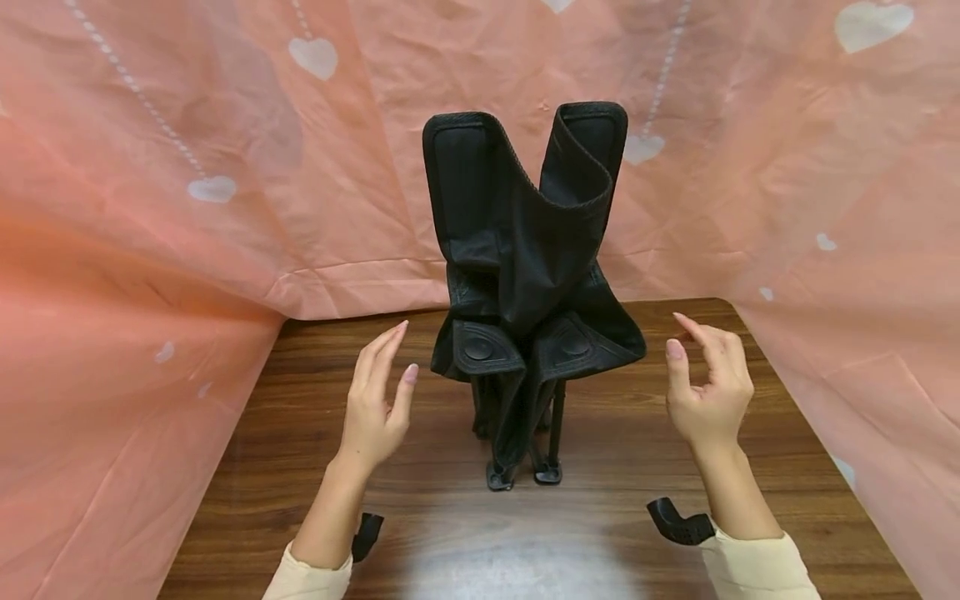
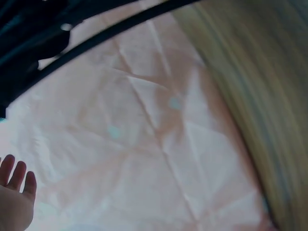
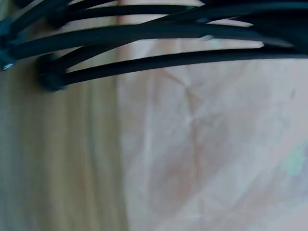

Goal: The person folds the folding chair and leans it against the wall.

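Observation:
A folded black folding chair [image 1: 555, 242] stands upright on its legs, its fabric bunched together. Two padded fabric flaps rise at its top in a V, and two corner pockets [image 1: 487, 350] flare out lower down. To its left is my left hand [image 1: 375, 408], fingers relaxed and thumb apart, touching nothing. My right hand [image 1: 708, 387] hovers on the other side, fingers loosely bent, a gap between it and the fabric. Thin dark leg tubes [image 3: 159, 31] cross the top of the right wrist view, where my right hand is out of frame.
The chair's feet [image 1: 547, 473] rest on a brown wood-grain tabletop [image 1: 300, 433]. Pink cloth [image 1: 360, 208] with white hearts hangs behind and along both sides. Black curved pieces [image 1: 678, 523] sit at both wrists, beside cream sleeves [image 1: 757, 567].

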Demonstrator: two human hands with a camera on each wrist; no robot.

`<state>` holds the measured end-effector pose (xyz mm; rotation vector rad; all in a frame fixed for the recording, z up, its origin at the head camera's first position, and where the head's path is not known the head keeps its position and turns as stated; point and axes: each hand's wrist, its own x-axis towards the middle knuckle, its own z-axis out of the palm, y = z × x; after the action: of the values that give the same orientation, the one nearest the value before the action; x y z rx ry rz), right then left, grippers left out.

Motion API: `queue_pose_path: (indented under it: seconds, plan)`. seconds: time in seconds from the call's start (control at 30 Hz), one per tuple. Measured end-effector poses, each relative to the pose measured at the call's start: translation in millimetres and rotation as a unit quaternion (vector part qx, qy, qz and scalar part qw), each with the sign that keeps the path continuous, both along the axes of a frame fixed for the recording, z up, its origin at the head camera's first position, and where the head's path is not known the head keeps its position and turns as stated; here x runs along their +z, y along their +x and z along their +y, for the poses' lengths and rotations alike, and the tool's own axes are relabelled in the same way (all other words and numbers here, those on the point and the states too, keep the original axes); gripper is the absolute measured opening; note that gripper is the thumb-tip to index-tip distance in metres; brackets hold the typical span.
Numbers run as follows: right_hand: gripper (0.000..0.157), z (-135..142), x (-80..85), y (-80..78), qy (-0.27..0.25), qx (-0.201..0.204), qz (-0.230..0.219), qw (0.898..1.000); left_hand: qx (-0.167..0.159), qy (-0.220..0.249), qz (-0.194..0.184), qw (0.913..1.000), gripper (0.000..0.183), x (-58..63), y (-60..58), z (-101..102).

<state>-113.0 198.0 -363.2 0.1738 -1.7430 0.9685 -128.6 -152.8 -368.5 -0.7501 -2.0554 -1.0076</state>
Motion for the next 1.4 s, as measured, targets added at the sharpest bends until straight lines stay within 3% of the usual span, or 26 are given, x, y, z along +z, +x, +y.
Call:
queue_pose_path:
  seconds: [0.07,0.17,0.23,0.33,0.4,0.43,0.5,0.63,0.7,0.77,0.9,1.17,1.4]
  plan:
    - [0.039,9.9,-17.6,-1.6,0.051,0.031,-0.077,0.995,-0.002,-0.007,-0.050,0.9987,0.046,-8.5,-0.5,-6.7]
    - [0.046,16.9,-39.3,-3.4,0.115,0.097,-0.201,0.968,-0.020,-0.024,-0.125,0.9916,0.051,-23.0,-1.1,-13.4]
    - [0.057,16.9,-52.4,-4.9,0.147,0.140,-0.281,0.938,-0.037,-0.038,-0.169,0.9842,0.055,-34.6,-1.6,-15.0]
    - [0.072,12.0,-71.8,-7.4,0.194,0.193,-0.387,0.880,-0.054,-0.069,-0.220,0.9715,0.066,-52.5,-5.1,-12.0]
    - [0.082,5.7,-84.8,-7.8,0.220,0.219,-0.435,0.845,-0.060,-0.097,-0.255,0.9600,0.073,-63.9,-8.0,-7.1]
    - [0.088,1.8,-90.9,-7.7,0.230,0.229,-0.450,0.832,-0.062,-0.113,-0.278,0.9519,0.077,-69.0,-9.1,-4.6]
    - [0.092,-6.4,-101.5,-6.6,0.246,0.236,-0.464,0.817,-0.065,-0.146,-0.324,0.9326,0.084,-78.8,-11.2,0.9]
    - [0.090,-21.4,-119.5,-5.0,0.247,0.243,-0.466,0.814,-0.078,-0.183,-0.419,0.8860,0.095,-97.2,-12.2,9.7]
    - [0.091,-26.3,-127.4,-4.1,0.255,0.235,-0.471,0.811,-0.088,-0.193,-0.446,0.8696,0.098,-105.4,-11.5,13.3]
    - [0.094,-30.1,-134.0,-2.9,0.266,0.226,-0.483,0.803,-0.096,-0.208,-0.455,0.8607,0.099,-112.9,-10.5,16.2]
    - [0.102,-33.5,-144.7,-0.3,0.288,0.216,-0.507,0.784,-0.103,-0.245,-0.443,0.8562,0.095,-124.7,-7.7,21.1]
    - [0.101,-36.1,-162.3,2.8,0.307,0.221,-0.521,0.765,-0.092,-0.288,-0.447,0.8417,0.106,-140.7,-1.4,30.8]
    - [0.100,-36.7,-167.6,6.8,0.295,0.218,-0.516,0.774,-0.087,-0.299,-0.438,0.8432,0.107,-153.0,1.8,33.5]
